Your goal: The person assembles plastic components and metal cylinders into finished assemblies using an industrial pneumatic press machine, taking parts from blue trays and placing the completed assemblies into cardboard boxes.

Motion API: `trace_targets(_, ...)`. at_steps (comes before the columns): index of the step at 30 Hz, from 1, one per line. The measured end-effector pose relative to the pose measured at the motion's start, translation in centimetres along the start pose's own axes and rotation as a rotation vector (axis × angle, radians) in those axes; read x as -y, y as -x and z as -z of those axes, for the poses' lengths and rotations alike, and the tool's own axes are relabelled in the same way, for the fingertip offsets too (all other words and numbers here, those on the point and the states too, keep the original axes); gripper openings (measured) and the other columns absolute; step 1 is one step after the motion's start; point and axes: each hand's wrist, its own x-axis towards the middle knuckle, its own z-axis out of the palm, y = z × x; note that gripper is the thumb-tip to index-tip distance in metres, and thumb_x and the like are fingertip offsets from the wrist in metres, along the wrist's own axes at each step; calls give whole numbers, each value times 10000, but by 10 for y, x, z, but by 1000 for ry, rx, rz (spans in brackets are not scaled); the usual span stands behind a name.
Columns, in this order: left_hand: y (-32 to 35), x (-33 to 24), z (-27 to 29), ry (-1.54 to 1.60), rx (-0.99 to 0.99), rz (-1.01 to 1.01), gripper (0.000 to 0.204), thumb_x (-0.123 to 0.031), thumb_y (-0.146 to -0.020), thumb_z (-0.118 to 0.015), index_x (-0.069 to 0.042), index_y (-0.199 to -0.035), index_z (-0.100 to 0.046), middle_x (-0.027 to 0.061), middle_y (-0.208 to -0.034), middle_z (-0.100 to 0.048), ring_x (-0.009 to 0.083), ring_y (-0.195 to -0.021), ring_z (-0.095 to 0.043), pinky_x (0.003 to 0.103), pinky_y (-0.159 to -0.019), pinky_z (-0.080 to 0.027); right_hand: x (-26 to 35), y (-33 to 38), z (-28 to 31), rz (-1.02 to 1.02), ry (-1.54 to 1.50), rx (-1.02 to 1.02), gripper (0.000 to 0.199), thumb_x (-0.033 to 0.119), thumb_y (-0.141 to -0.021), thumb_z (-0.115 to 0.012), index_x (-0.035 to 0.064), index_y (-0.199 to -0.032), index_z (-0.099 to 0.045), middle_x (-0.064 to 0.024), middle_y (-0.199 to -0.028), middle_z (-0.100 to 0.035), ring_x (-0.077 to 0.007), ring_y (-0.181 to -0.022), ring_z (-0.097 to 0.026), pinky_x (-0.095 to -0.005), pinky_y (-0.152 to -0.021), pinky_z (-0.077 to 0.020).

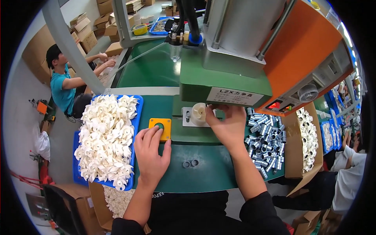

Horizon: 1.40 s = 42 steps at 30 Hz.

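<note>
My left hand (152, 156) rests with its fingers stretched over a yellow control box (166, 129), the fingertips at its green push button (159, 125). Under the green press head (219, 84), a white plastic impeller (199, 113) with curved vanes stands on a metal fixture plate (187, 120). My right hand (229, 127) has its thumb and index finger closed at the impeller's right edge. The other fingers of that hand are partly hidden by the press head. Two short metal sleeves (190, 163) stand on the green table near me.
White impellers heap a blue tray (138, 113) on the left. At right lies a pile of metal sleeves (266, 141), beside a cardboard box (294, 147) of white parts. An orange control housing (301, 51) overhangs the table. Another person (64, 86) sits at the far left.
</note>
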Motion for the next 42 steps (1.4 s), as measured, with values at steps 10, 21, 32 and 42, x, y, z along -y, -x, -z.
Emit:
trace_targets(10, -5, 5, -7, -50, 28, -26, 348, -83, -818, -758, -1, -1155, -716, 106, -1220, -699, 337, -1123, -601, 452, -958, -477, -14, 121, 0, 398, 244, 422, 511, -15, -716, -852, 30, -1183, -649, -123, -1085, -612, -326, -976, -634, -435, -880, -551)
trace_targets(21, -7, -7, 12, -172, 163, -62, 435, -119, -823, -747, 5, -1237, -701, 122, -1277, -678, 342, -1155, -571, 483, -1001, -450, -11, 107, 42, 394, 393, 236, 505, 133, -734, -867, 14, -1174, -650, -170, -1185, -609, -373, -1099, -602, -505, -981, -494)
trace_targets(32, -35, -5, 17, -217, 233, -167, 441, -102, -801, -703, 17, -1226, -695, 99, -1050, -683, 277, -992, -604, 413, -964, -451, -39, 81, 74, 197, 720, 48, 296, 102, -828, -804, -42, -1057, -684, -207, -1188, -616, -384, -1092, -606, -464, -954, -511)
trace_targets(42, -66, 36, 67, -36, 373, -122, 325, -104, -841, -727, -10, -1152, -730, 152, -1138, -747, 350, -1009, -666, 445, -931, -536, -51, 85, 81, 155, 640, 11, 236, 48, -840, -774, -37, -1039, -682, -193, -1196, -608, -366, -1103, -597, -438, -960, -505)
